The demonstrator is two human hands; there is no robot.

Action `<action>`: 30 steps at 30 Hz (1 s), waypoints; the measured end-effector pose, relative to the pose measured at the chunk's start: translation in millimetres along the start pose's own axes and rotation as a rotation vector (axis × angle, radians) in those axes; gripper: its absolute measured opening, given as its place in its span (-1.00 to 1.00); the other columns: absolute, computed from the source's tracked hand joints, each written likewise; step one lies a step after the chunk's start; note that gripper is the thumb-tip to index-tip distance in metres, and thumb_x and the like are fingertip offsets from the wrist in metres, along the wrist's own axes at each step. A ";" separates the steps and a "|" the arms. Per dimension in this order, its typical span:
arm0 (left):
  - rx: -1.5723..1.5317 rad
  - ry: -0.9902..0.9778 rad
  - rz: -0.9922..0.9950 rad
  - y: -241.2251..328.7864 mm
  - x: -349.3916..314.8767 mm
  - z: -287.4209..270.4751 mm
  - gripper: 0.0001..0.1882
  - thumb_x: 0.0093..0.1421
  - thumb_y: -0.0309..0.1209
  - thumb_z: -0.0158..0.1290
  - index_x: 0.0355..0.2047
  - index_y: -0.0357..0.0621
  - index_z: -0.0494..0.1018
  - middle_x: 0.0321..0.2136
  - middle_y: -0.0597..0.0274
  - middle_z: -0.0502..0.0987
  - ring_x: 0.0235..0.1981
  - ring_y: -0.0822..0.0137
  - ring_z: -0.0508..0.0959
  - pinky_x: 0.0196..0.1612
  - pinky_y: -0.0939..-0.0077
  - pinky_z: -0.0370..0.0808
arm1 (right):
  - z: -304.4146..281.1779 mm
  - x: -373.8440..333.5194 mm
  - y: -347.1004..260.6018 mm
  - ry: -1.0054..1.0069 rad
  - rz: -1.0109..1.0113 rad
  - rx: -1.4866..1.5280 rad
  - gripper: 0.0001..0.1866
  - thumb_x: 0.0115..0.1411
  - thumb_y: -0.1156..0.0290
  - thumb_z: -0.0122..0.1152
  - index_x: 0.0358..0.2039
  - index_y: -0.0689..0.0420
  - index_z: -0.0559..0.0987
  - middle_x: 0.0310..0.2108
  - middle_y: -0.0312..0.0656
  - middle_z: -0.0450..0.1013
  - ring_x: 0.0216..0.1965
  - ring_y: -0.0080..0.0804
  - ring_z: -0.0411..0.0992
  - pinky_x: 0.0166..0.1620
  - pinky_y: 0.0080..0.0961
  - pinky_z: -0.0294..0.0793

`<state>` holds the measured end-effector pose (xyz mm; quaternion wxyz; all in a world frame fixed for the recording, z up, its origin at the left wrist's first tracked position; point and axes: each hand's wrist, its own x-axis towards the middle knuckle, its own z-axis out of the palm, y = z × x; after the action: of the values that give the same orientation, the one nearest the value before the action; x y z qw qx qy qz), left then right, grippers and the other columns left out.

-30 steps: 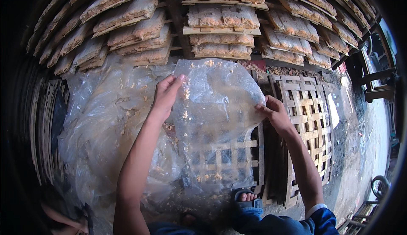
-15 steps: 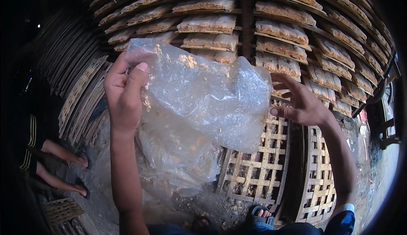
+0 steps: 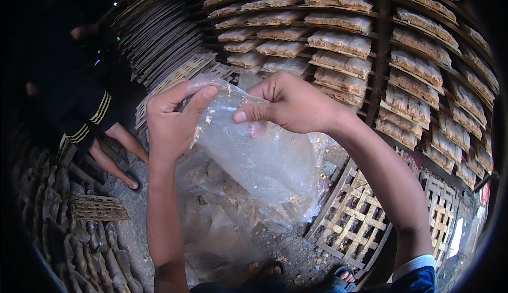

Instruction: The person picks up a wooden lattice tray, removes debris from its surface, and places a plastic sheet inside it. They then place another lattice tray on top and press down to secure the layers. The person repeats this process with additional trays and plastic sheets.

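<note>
A clear, cloudy plastic sheet point(image 3: 254, 161) with pale crumbs stuck on it hangs in front of me. My left hand point(image 3: 177, 116) pinches its upper left corner, thumb on the near side. Close beside it, my right hand point(image 3: 288, 102) grips the upper edge between thumb and fingers; a fingertip shows faintly through the plastic. Below the held sheet, a crumpled heap of similar plastic sheets point(image 3: 211, 229) lies low down, partly hidden by it and by my left forearm.
Racks of crusty, pale brown slabs point(image 3: 338, 42) on boards rise ahead. Woven slatted trays point(image 3: 352, 219) lie at the right, near my sandalled feet. Stacked trays point(image 3: 164, 39) lean at the back left. A person in dark striped shorts point(image 3: 90, 113) stands left, behind rows of wrapped bundles point(image 3: 100, 250).
My right hand, open beside the sheet's right edge before, has come left and taken hold of the upper edge near my left hand. The sheet now hangs folded, and the view has swung left.
</note>
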<state>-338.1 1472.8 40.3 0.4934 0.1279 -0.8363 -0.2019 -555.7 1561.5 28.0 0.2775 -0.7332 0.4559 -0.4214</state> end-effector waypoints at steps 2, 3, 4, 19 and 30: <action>0.083 0.021 -0.047 -3.3 -6.4 -7.0 -0.78 0.31 -0.40 0.25 -0.18 -0.37 0.66 -0.35 0.26 0.63 -0.31 0.53 0.55 -0.20 0.65 0.46 | 1.6 -11.3 20.8 0.022 0.026 0.079 -0.67 0.27 0.13 0.41 -0.33 0.18 0.75 -0.51 -0.34 0.61 -0.45 -0.66 0.46 -0.29 -0.55 0.46; 0.134 0.019 -0.066 -6.3 -8.4 -18.2 -0.77 0.32 -0.40 0.25 -0.18 -0.37 0.66 -0.34 0.27 0.64 -0.31 0.53 0.55 -0.20 0.65 0.46 | 9.3 -11.1 33.0 0.053 0.045 0.080 -0.70 0.29 0.16 0.39 -0.29 0.19 0.74 -0.48 -0.35 0.62 -0.42 -0.68 0.47 -0.25 -0.57 0.47; 0.158 0.027 -0.081 -15.1 -10.8 -24.9 -0.77 0.32 -0.39 0.24 -0.17 -0.37 0.66 -0.34 0.28 0.64 -0.30 0.53 0.55 -0.19 0.65 0.46 | 14.7 -13.3 49.6 0.045 0.038 0.128 -0.71 0.30 0.18 0.39 -0.27 0.19 0.74 -0.46 -0.34 0.63 -0.41 -0.67 0.48 -0.23 -0.57 0.47; -0.111 0.059 -0.299 -54.0 -18.6 -28.6 -0.74 0.34 -0.36 0.24 -0.09 -0.32 0.63 -0.30 0.33 0.66 -0.31 0.59 0.56 -0.21 0.68 0.48 | 46.3 -84.1 146.0 0.024 0.340 -0.206 -0.17 0.16 -0.03 0.49 0.31 0.13 0.41 0.25 0.01 0.42 0.21 -0.13 0.45 0.15 -0.25 0.52; -0.283 -0.309 -0.387 -20.0 -20.3 57.5 -0.76 0.22 -0.44 0.34 -0.16 -0.32 0.64 -0.32 0.28 0.68 -0.32 0.59 0.59 -0.24 0.67 0.52 | -15.0 -34.6 37.0 0.388 -0.157 -0.267 -0.79 0.28 0.31 0.38 -0.29 0.22 0.68 -0.46 -0.16 0.64 -0.41 -0.49 0.57 -0.24 -0.43 0.52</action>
<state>-378.5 1475.7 -9.5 0.3252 0.1829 -0.8252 -0.4241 -592.8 1576.5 -6.5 0.0521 -0.7019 0.4939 -0.5106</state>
